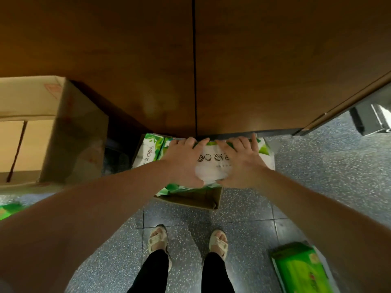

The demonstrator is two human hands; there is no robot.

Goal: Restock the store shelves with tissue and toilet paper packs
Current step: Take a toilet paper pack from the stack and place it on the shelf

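Both the left hand [183,163] and right hand [243,163] are gripping 1 tissue pack [213,163], fingers curled over its far edge; lifting it level should be keeping it from slipping

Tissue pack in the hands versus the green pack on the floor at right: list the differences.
The held tissue pack is mostly white with green edges; the floor pack is solid green. Left hand and right hand grip the first above a cardboard box; the second lies untouched on the tiles.

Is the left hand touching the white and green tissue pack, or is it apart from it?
Touching. The head view shows the left hand gripping the tissue pack, fingers curled over its far edge, while the right hand holds the other side.
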